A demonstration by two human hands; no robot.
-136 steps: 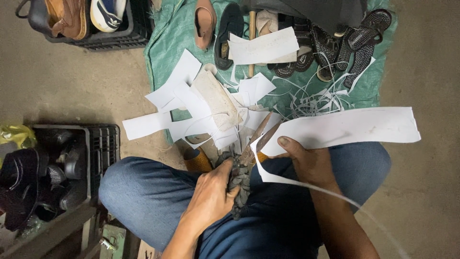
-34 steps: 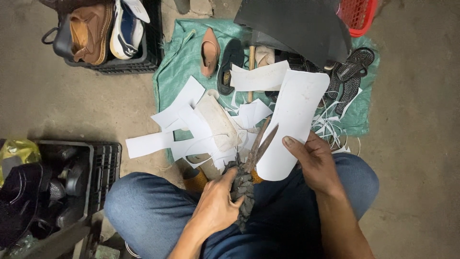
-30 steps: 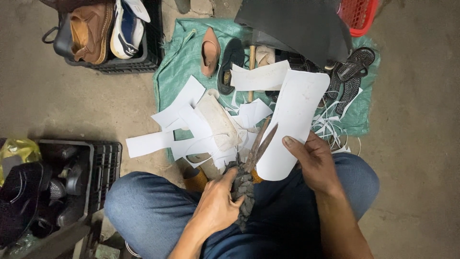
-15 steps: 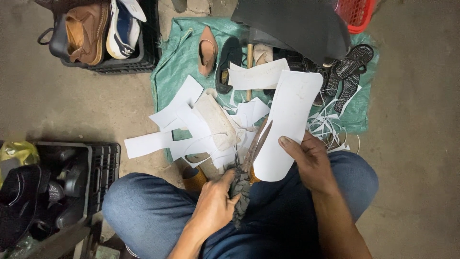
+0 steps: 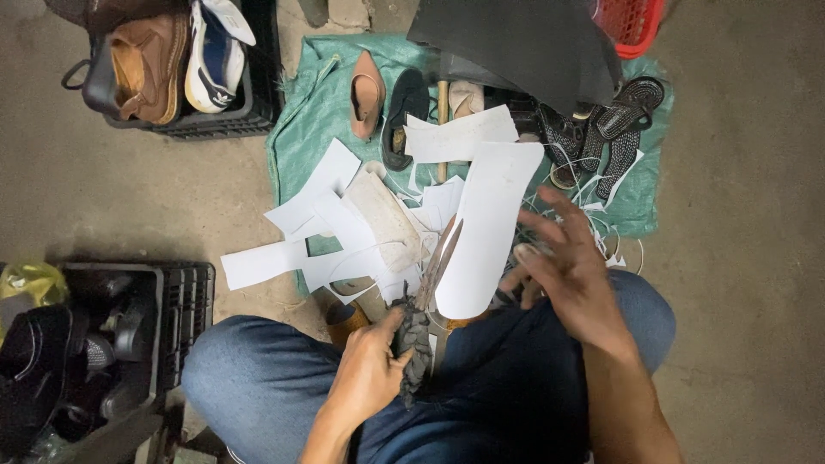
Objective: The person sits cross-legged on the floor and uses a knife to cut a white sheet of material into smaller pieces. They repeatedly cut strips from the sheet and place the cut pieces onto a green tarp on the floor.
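Observation:
I sit cross-legged in blue jeans on a concrete floor. My left hand [image 5: 368, 371] grips the cloth-wrapped handles of a pair of scissors [image 5: 427, 292], whose blades point up and away from me. The blades meet the left edge of a long white sole-shaped sheet [image 5: 488, 228] that stands over my lap. My right hand [image 5: 569, 273] hovers just right of the sheet's lower edge with its fingers spread and blurred. It grips nothing that I can see.
White offcuts [image 5: 284, 258] and thin strips lie on a green tarp [image 5: 314, 112] with a tan sandal [image 5: 367, 94], a black insole [image 5: 402, 112], a dark sheet [image 5: 516, 43] and black sandals [image 5: 623, 120]. Crates of shoes sit at top left [image 5: 249, 116] and at left [image 5: 185, 301]. A red basket [image 5: 634, 21] is at the top.
My right hand has let go of the white sheet's lower edge and pulled back to the right with fingers spread. The sheet and scissors stay in nearly the same place.

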